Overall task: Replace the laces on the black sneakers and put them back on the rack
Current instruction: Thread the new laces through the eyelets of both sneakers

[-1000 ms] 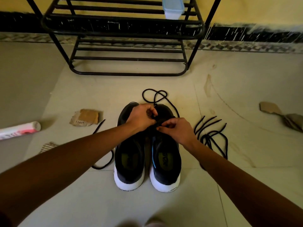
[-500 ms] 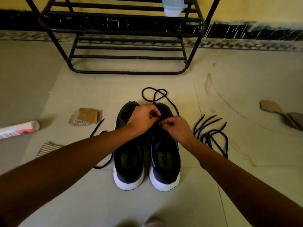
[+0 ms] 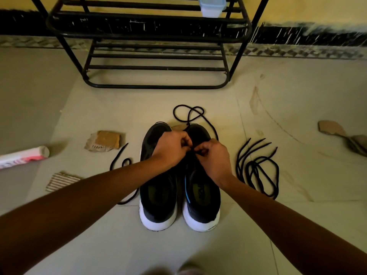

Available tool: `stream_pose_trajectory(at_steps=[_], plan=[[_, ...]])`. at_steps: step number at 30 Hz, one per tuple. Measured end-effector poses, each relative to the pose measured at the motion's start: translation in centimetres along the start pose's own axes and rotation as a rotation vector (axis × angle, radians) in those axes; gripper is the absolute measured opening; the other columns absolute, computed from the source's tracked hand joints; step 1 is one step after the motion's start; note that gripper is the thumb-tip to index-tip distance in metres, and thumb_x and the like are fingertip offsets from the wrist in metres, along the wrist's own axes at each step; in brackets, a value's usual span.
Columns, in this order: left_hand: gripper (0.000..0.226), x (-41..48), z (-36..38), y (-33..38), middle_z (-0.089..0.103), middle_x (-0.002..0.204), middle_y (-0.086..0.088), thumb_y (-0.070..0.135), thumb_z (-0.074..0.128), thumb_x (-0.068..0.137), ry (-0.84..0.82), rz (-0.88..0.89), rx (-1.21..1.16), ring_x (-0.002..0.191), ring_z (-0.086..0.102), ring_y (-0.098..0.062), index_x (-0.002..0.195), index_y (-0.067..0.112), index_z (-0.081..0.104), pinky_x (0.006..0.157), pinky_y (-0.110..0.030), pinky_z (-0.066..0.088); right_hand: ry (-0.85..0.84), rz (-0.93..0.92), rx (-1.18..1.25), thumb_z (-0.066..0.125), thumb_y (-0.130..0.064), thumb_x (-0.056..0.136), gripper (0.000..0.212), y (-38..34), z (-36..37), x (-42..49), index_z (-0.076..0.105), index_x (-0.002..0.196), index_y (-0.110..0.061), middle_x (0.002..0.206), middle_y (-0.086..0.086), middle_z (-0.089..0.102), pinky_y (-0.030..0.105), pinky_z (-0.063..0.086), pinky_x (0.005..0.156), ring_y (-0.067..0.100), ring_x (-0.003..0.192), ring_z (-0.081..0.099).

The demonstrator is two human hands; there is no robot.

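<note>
Two black sneakers with white soles stand side by side on the floor, heels toward me: the left sneaker (image 3: 158, 197) and the right sneaker (image 3: 202, 199). Both hands meet over the right sneaker's eyelets. My left hand (image 3: 170, 148) and my right hand (image 3: 213, 157) each pinch a black lace there with curled fingers. That lace's free part loops on the floor (image 3: 188, 114) beyond the toes. A bundle of loose black laces (image 3: 258, 167) lies to the right. Another black lace (image 3: 121, 165) trails to the left of the shoes.
A black metal shoe rack (image 3: 151, 36) stands against the wall ahead, with a pale plastic container (image 3: 211, 5) on a shelf. Cardboard scraps (image 3: 104, 140) and a white-pink tube (image 3: 23, 156) lie left; more scraps (image 3: 337, 132) lie far right.
Both hands have drawn closer together over the right sneaker's eyelets. The lace on the left has shifted slightly. The sneakers have stayed in place.
</note>
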State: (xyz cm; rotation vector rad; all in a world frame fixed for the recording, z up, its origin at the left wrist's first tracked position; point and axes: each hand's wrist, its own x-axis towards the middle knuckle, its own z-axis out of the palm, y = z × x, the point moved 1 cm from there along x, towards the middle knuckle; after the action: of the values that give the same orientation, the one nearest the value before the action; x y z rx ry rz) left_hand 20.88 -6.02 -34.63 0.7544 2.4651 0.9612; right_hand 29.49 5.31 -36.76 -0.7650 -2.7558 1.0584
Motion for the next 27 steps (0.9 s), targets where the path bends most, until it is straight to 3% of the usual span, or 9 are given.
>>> stream_pose_trajectory(at_steps=[2, 6, 13, 19, 25, 27], plan=[[0.016, -0.3, 0.0, 0.1, 0.068, 0.086, 0.001, 0.005, 0.062, 0.081, -0.006, 0.076, 0.06, 0.081, 0.063, -0.015, 0.085, 0.019, 0.068, 0.079, -0.034, 0.054, 0.016, 0.017, 0.007, 0.071, -0.019, 0.08, 0.011, -0.1, 0.1, -0.1, 0.072, 0.091, -0.018, 0.096, -0.001, 0.063, 0.02, 0.042, 0.069, 0.012, 0.077, 0.059], [0.019, -0.5, -0.2, 0.4, 0.067, 0.098, -0.003, 0.007, 0.056, 0.084, -0.01, 0.18, 0.206, 0.089, 0.062, -0.022, 0.095, 0.018, 0.066, 0.078, -0.04, 0.052, 0.013, 0.039, -0.003, 0.067, -0.021, 0.083, 0.011, -0.3, 0.2, 0.0, 0.072, 0.092, -0.018, 0.098, 0.001, 0.065, 0.019, 0.038, 0.067, 0.012, 0.078, 0.059], [0.012, -0.1, -0.4, -0.1, 0.063, 0.103, -0.007, 0.014, 0.06, 0.087, -0.037, 0.113, 0.229, 0.094, 0.061, -0.023, 0.097, 0.014, 0.066, 0.082, -0.037, 0.05, 0.012, 0.022, 0.017, 0.068, -0.02, 0.081, 0.006, -0.3, 0.3, 0.1, 0.072, 0.086, -0.019, 0.095, 0.002, 0.064, 0.03, 0.05, 0.074, 0.015, 0.078, 0.061], [0.017, 0.1, -0.9, 0.1, 0.063, 0.105, -0.006, 0.013, 0.057, 0.087, -0.124, 0.121, 0.236, 0.096, 0.061, -0.023, 0.099, 0.015, 0.069, 0.084, -0.036, 0.05, 0.027, 0.02, -0.009, 0.068, -0.019, 0.083, 0.008, -0.5, 0.4, -0.3, 0.071, 0.09, -0.016, 0.102, 0.003, 0.06, 0.028, 0.048, 0.072, 0.019, 0.082, 0.061], [0.028, -0.6, -1.7, 0.8, 0.04, 0.12, -0.007, 0.035, 0.062, 0.084, -0.132, 0.094, 0.355, 0.115, 0.041, -0.023, 0.109, 0.022, 0.062, 0.095, -0.033, 0.043, -0.08, -0.076, -0.073, 0.061, -0.017, 0.088, 0.012, -0.4, -0.1, 0.3, 0.066, 0.093, -0.007, 0.101, 0.008, 0.054, 0.027, 0.042, 0.07, 0.024, 0.081, 0.06], [0.039, -1.1, -2.4, 1.1, 0.045, 0.113, -0.003, 0.043, 0.065, 0.08, -0.099, 0.08, 0.334, 0.105, 0.047, -0.019, 0.11, 0.019, 0.056, 0.085, -0.028, 0.045, -0.142, -0.1, -0.062, 0.063, -0.017, 0.087, 0.011, -0.1, -0.4, 0.5, 0.065, 0.092, -0.007, 0.097, 0.006, 0.051, 0.024, 0.04, 0.069, 0.021, 0.079, 0.057]])
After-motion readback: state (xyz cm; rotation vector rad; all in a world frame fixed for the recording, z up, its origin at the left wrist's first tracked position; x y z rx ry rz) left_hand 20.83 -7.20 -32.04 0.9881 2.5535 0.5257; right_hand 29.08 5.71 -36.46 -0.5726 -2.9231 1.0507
